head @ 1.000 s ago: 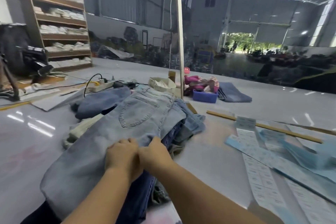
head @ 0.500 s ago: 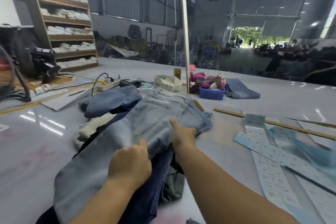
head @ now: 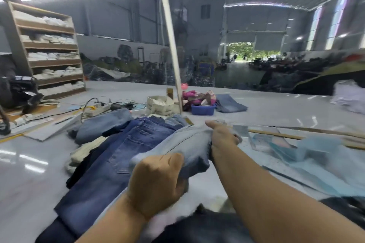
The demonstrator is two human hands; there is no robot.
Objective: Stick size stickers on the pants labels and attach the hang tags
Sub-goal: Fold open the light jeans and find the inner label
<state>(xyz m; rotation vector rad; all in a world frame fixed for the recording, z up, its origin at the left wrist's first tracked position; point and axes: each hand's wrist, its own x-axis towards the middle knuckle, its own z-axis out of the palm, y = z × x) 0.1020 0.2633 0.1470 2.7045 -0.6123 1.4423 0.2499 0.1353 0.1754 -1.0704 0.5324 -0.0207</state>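
Light blue jeans (head: 185,144) are bunched up between both my hands, lifted off the pile. My left hand (head: 158,181) grips the near end of the bundle in a fist. My right hand (head: 223,136) clutches its far end, thumb pointing left. Under them a darker blue pair of jeans (head: 122,152) lies on top of the stack, back pockets up. Pale blue sticker sheets (head: 308,156) lie blurred on the table to the right.
A white table (head: 29,173) carries a cream box (head: 160,105), a blue tray (head: 203,109), a power strip (head: 98,109) with cables and a wooden stick (head: 280,135). A slanted pole (head: 171,49) rises behind. Shelves (head: 47,49) stand far left.
Both hands have gathered the light blue jeans and pulled them off the stack toward the right, which uncovered the dark blue pair beneath. The camera tilted up.
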